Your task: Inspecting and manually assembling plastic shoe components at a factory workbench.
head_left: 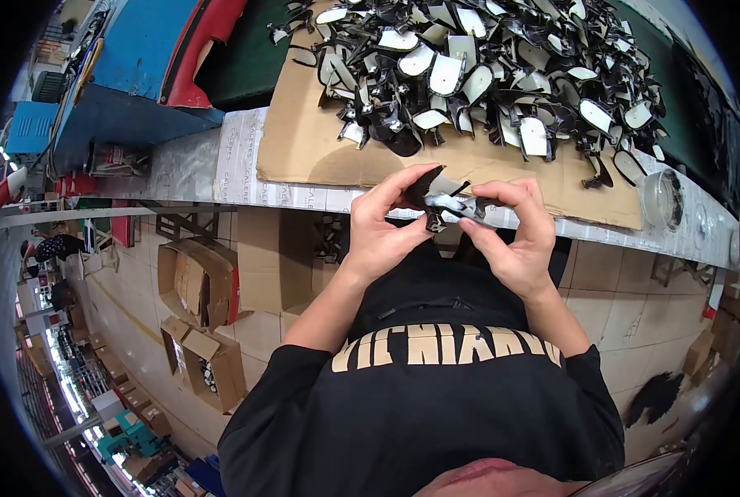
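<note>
Just over the near edge of the workbench, my two hands hold a small black shoe part (446,201) with a whitish lining between them. My left hand (376,228) pinches its left side between thumb and fingers. On the other side my right hand (519,236) grips it by thumb and forefinger. The fingers partly hide the part, and its exact shape is hard to make out. Beyond my hands lies a big heap of similar black shoe parts (446,74) with white pads, spread over a flat cardboard sheet (320,161).
A roll of clear tape (662,199) stands at the bench's right end. A blue machine (134,62) with a red edge (189,62) is at the left. Below the bench are an open carton (167,277) and a smaller carton (229,377). Far left, a person (59,246) bends over.
</note>
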The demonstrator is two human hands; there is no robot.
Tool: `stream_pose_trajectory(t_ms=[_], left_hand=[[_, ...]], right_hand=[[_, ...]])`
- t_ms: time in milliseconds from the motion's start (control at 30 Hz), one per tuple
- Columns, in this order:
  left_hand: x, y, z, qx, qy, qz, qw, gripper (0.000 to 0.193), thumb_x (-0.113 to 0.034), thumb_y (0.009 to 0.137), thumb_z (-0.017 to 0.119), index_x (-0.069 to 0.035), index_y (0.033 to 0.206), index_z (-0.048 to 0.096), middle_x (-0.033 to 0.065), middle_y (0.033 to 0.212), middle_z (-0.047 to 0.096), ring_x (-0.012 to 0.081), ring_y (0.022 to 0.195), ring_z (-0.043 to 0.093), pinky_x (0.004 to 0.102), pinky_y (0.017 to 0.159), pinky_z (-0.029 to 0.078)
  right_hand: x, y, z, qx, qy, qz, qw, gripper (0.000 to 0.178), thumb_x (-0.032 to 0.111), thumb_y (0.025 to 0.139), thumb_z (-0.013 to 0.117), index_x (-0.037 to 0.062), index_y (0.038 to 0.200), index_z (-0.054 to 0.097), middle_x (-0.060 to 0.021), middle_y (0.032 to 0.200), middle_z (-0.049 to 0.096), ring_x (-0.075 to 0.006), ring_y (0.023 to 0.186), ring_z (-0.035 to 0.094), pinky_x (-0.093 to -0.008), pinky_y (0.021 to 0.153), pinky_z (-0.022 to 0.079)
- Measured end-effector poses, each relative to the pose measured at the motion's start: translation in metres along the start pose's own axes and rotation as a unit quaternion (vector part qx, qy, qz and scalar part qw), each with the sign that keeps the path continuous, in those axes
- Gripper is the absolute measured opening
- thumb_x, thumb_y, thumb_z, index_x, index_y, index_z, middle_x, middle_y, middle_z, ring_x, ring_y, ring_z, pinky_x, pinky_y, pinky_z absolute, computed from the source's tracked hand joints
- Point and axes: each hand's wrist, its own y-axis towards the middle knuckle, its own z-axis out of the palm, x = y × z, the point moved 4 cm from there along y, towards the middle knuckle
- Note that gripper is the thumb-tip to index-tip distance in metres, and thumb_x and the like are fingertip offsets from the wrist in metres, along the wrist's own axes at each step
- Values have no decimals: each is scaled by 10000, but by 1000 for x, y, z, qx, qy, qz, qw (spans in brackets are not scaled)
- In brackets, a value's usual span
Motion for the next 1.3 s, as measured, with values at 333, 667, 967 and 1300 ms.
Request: stream_pose_trajectory(t_ms=[333, 667, 967, 1300], left_hand=[[2, -3, -1, 55, 8, -63, 996, 620, 58, 730, 762, 34, 1326, 594, 59, 1094, 709, 81, 934, 655, 230, 809, 523], [0, -9, 4, 45, 21, -61, 997, 614, 19, 693, 747, -22, 1298, 650, 33, 953, 732, 34, 763, 626, 202, 654, 512], [6, -13, 2, 41, -29, -103, 993, 615, 39, 716, 746, -4, 1318, 630, 40, 1000, 734, 35, 793, 627, 203, 691, 522], [15, -14, 2, 31, -206, -163, 964, 649, 134, 784, 703, 55, 1400, 514, 106, 1118, 710, 123, 943, 687, 254, 826, 562]], right_hand=[[-9, -4, -16, -10, 71, 112, 991, 361, 8, 700, 801, 12, 1047, 700, -72, 929, 677, -186, 822, 544, -297, 731, 456], [-9, 1, -4, -7, -61, -8, 998, 366, 59, 674, 822, 57, 1020, 705, -43, 855, 688, -221, 766, 543, -335, 742, 419], [-18, 4, -13, -65, -58, 27, 996, 348, 33, 688, 809, 50, 1018, 701, -53, 879, 662, -210, 782, 540, -321, 723, 445], [-18, -9, -3, -35, -63, 25, 997, 353, 58, 693, 821, 62, 1024, 699, -48, 859, 649, -205, 769, 536, -323, 730, 421]])
